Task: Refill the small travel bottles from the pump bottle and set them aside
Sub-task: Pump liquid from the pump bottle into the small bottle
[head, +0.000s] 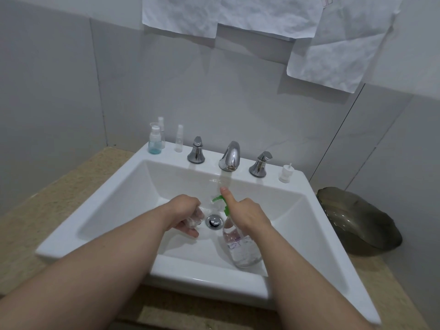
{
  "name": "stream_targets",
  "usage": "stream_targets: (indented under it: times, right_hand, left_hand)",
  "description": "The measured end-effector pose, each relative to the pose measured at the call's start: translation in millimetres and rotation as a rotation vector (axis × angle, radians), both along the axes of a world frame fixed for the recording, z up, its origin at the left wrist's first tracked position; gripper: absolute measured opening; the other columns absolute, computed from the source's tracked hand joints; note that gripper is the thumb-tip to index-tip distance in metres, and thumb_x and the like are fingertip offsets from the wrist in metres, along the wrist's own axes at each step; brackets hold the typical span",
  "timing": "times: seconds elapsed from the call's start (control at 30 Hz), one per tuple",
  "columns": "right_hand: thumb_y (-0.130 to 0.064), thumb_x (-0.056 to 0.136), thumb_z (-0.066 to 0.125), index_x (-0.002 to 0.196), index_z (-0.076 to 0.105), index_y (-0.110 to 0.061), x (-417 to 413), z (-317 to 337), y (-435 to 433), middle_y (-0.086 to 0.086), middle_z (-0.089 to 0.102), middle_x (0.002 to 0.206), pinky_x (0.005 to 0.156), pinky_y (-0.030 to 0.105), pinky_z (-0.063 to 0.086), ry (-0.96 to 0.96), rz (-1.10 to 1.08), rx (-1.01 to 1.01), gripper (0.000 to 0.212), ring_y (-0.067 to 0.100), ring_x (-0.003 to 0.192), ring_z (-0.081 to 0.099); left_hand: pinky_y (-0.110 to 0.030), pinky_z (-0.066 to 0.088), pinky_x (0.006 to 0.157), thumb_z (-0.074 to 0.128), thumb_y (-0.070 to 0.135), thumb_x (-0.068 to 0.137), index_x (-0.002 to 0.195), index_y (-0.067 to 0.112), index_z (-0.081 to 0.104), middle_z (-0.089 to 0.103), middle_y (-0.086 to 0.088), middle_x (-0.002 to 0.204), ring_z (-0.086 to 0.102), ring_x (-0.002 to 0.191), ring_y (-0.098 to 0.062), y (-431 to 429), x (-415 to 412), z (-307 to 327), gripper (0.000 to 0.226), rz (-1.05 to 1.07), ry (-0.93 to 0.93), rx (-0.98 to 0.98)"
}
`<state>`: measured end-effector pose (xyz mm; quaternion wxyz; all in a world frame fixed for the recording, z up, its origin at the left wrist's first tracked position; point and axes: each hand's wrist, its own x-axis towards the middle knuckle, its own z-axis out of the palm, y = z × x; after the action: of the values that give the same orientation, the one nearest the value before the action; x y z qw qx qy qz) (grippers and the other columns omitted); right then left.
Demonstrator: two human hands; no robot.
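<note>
View from above a white sink [166, 156] set in a speckled beige table [47, 198]; two bare forearms reach in over the basin; the left hand [185, 211] has its fingers [192, 232] curled round a small bottle [195, 219] of clear plastic, held low just left of the drain [214, 221]; the right hand [248, 216] grips the neck of a clear pump bottle [240, 248], which is tilted with its base toward the viewer, and its index finger lies straight along the green pump head [219, 199], the nozzle pointing toward the small bottle; the pump bottle's label [234, 244] bears purple print too blurred to read; on the sink's back ledge, at the left corner, stand three travel bottles: a blue bottle [154, 141] holding a little blue liquid, a clear bottle [162, 132] just behind it, and a slim bottle [179, 139] beside them; none shows readable writing; a chrome tap [229, 156] sits at the ledge's centre between two chrome handles [196, 151]; a white cap [285, 173] stands at the right corner; a dark bowl [357, 220] rests on the table to the right; crumpled paper sheets [238, 13] hang on the grey tiled wall above.
</note>
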<state>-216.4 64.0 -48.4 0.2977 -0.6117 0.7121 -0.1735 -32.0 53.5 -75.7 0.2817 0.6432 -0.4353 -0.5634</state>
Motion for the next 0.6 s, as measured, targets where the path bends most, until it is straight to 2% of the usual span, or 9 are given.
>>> stream_targets:
  times: [0.2, 0.33, 0.4, 0.5, 0.6]
  right_hand:
    - [-0.081, 0.09, 0.03, 0.095, 0.066, -0.016, 1.3, -3.5, -3.1, -0.006, 0.074, 0.065, 0.081, 0.034, 0.054, 0.0, -0.006, -0.001, 0.074, 0.017, 0.08, 0.067]
    - [-0.071, 0.091, 0.034, 0.095, 0.068, -0.013, 1.5, -2.5, -3.5, -0.008, 0.072, 0.062, 0.072, 0.032, 0.052, -0.017, -0.011, -0.012, 0.068, 0.018, 0.073, 0.066]
    - [-0.065, 0.091, 0.036, 0.094, 0.07, -0.01, 1.6, -2.2, -4.9, -0.007, 0.073, 0.068, 0.073, 0.031, 0.054, -0.042, -0.013, -0.019, 0.064, 0.019, 0.07, 0.067]
    - [-0.058, 0.09, 0.037, 0.091, 0.071, -0.007, 1.3, -3.9, -6.6, -0.003, 0.076, 0.072, 0.078, 0.032, 0.056, -0.065, -0.005, -0.015, 0.061, 0.02, 0.074, 0.067]
    - [-0.057, 0.088, 0.036, 0.092, 0.073, -0.007, -0.4, -4.4, -7.2, -0.005, 0.076, 0.069, 0.081, 0.032, 0.057, -0.061, 0.008, -0.015, 0.063, 0.019, 0.079, 0.067]
  left_hand:
    - [-0.055, 0.063, 0.081, 0.043, 0.019, 0.104, 0.092, -0.004, 0.066, 0.06, -0.019, 0.089, 0.054, 0.045, -0.021, -0.5, 0.1, 0.6, 0.035, -0.004, -0.02, -0.007]
    - [-0.057, 0.062, 0.083, 0.043, 0.019, 0.104, 0.091, -0.004, 0.066, 0.06, -0.018, 0.083, 0.052, 0.036, -0.019, -2.3, -0.2, -0.9, 0.035, -0.007, -0.021, -0.005]
    - [-0.055, 0.062, 0.081, 0.045, 0.018, 0.103, 0.095, -0.005, 0.068, 0.061, -0.021, 0.09, 0.059, 0.044, -0.026, -3.6, 0.4, -2.9, 0.034, -0.028, -0.038, -0.003]
    - [-0.053, 0.064, 0.073, 0.047, 0.017, 0.1, 0.103, -0.006, 0.069, 0.063, -0.025, 0.108, 0.067, 0.067, -0.04, -4.6, 2.2, -6.8, 0.031, -0.065, -0.057, 0.007]
    - [-0.055, 0.064, 0.073, 0.047, 0.017, 0.101, 0.101, -0.006, 0.069, 0.064, -0.027, 0.11, 0.066, 0.065, -0.038, -4.0, 2.3, -7.4, 0.032, -0.071, -0.056, 0.015]
